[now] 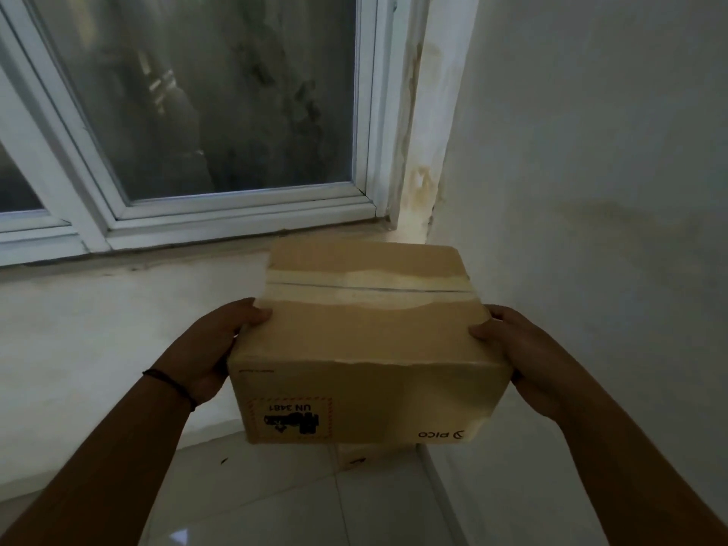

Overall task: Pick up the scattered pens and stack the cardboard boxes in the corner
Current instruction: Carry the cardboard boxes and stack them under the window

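Fingers (258, 311) of both hands round cardboard box (366, 348) sides

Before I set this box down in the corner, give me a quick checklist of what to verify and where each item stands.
1. Left hand holds the cardboard box at its left side, thumb on top: ok.
2. Right hand holds the right side, thumb on top: ok.
3. Box roughly level in the grip: ok, only slightly tilted.
4. Top flaps closed along the taped seam: ok.
5. Lower box in the corner ready to take it: cannot tell, only a sliver shows beneath the held one.
6. Pens off the floor: cannot tell, small dark marks lie on the tiles, too small to identify.
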`<control>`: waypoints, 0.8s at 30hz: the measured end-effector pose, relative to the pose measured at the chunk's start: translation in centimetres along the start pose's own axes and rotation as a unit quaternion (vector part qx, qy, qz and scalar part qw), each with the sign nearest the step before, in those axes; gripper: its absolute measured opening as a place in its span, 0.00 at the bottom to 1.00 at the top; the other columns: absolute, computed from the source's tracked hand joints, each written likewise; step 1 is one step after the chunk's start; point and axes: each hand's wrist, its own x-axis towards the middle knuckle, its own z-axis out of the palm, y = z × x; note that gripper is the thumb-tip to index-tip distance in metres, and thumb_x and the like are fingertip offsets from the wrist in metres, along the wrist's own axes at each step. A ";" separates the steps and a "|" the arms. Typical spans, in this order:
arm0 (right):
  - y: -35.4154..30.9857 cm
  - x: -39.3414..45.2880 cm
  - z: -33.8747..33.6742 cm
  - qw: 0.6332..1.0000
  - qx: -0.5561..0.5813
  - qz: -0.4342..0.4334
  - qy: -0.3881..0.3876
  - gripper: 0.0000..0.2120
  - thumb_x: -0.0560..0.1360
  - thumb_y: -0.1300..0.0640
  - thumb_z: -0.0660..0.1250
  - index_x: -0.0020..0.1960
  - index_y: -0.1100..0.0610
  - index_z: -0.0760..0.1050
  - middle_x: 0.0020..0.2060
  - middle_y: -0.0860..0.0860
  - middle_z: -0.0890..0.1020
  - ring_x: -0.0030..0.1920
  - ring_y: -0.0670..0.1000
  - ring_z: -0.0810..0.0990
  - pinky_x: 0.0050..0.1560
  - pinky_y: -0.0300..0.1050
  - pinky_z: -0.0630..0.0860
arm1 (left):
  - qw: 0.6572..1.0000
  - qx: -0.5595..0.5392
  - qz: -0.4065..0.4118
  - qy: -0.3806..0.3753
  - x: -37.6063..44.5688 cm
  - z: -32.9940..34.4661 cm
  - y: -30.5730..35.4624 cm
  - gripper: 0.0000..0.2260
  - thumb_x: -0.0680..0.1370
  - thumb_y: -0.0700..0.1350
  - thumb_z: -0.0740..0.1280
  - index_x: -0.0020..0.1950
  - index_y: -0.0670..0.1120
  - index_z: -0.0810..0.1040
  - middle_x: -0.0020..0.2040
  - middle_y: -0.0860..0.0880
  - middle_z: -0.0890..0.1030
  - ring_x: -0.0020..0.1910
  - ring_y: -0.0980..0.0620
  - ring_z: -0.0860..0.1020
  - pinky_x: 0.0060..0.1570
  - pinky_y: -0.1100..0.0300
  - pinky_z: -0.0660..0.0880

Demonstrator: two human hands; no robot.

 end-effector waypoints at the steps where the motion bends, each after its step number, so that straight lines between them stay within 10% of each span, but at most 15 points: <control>1: 0.2 1.7 -0.3 1.000 -0.009 0.004 0.000 0.18 0.76 0.58 0.63 0.66 0.53 0.69 0.57 0.53 0.78 0.52 0.54 0.79 0.44 0.47 0.76 | 1.000 0.003 -0.005 0.002 1.2 0.3 -0.6 0.13 0.78 0.43 0.61 0.61 0.45 0.77 0.58 0.42 0.81 0.54 0.40 0.79 0.48 0.48 0.79; 12: 4.6 16.1 -2.3 0.991 -0.106 0.073 -0.034 0.14 0.71 0.52 0.73 0.50 0.51 0.69 0.50 0.51 0.78 0.48 0.53 0.79 0.48 0.54 0.79 | 0.993 0.021 -0.082 0.080 12.2 5.1 -6.1 0.14 0.76 0.50 0.65 0.56 0.44 0.79 0.50 0.43 0.84 0.48 0.41 0.83 0.41 0.51 0.80; 19: 8.2 22.8 -1.4 0.977 -0.131 0.156 -0.057 0.37 0.71 0.54 0.72 0.74 0.49 0.58 0.62 0.51 0.73 0.54 0.54 0.77 0.54 0.53 0.76 | 0.984 0.059 -0.143 0.084 19.2 4.4 -10.5 0.14 0.75 0.42 0.68 0.59 0.40 0.77 0.55 0.39 0.82 0.51 0.40 0.81 0.50 0.44 0.78; 24: 11.3 27.0 0.5 0.972 -0.130 0.187 -0.063 0.23 0.71 0.56 0.72 0.64 0.50 0.71 0.57 0.51 0.79 0.51 0.53 0.80 0.54 0.55 0.79 | 0.981 0.063 -0.176 0.060 24.4 3.0 -13.8 0.24 0.74 0.39 0.69 0.70 0.45 0.69 0.61 0.43 0.79 0.57 0.40 0.78 0.58 0.41 0.74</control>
